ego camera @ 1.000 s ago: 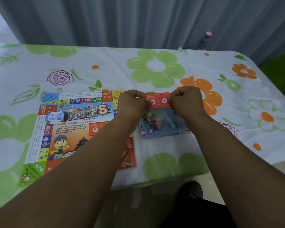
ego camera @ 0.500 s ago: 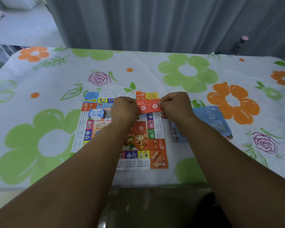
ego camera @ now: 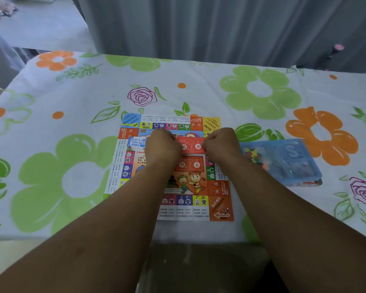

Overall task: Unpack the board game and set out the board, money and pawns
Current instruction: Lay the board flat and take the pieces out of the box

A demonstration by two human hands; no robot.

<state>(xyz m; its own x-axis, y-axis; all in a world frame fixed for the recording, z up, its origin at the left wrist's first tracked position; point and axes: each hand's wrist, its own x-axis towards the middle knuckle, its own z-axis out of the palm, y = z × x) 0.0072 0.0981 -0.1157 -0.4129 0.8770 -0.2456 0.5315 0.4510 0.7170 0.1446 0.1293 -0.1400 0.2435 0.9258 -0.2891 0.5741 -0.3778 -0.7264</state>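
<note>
Shifting red cards over board

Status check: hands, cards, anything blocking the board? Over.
Left hand, right hand both pinching red card stack by its ends, over the board. Printed red card space just nearside, uncovered. Blue box right of board, out of the way.

A white tablecloth printed with flowers covers the table and fills the middle of the frame: a big green bloom at upper right, an orange one at right, a purple outlined rose near the centre. Grey pleated curtains hang along the top. A small pink-tipped object stands against them at upper right.
</note>
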